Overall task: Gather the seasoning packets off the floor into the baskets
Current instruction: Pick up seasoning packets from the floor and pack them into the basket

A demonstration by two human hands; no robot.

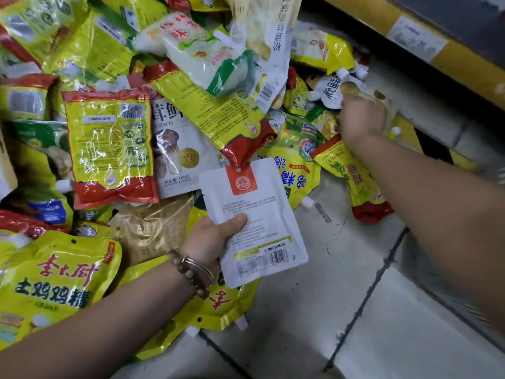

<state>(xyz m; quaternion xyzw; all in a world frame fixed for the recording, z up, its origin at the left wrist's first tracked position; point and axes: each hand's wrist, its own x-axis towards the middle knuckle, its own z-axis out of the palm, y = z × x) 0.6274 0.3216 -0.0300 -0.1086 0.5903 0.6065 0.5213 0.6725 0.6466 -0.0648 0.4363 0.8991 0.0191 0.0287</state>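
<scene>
My left hand [210, 239] pinches white packet [254, 222], frame centre. Right hand [360, 119] grips pouch [330, 90], upper right. Heap [109, 138] covers floor [314, 310]; no basket seen. Most left.

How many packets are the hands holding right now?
2. The left hand holds a white packet, mid-frame; the right hand grips a pouch by the shelf. Others may be hidden under it.

Lower left, yellow pouch [54, 283]: red "李大厨" over dark "土鸡鸡精". White mushroom packet [183, 149]: a big "鲜", and "净含量 100克" at the bottom. Upside-down blue "鸡精" on the middle yellow pouch [295, 184]. Print on the white packet [262, 214] in the left hand [210, 239] is too fine to read.
</scene>
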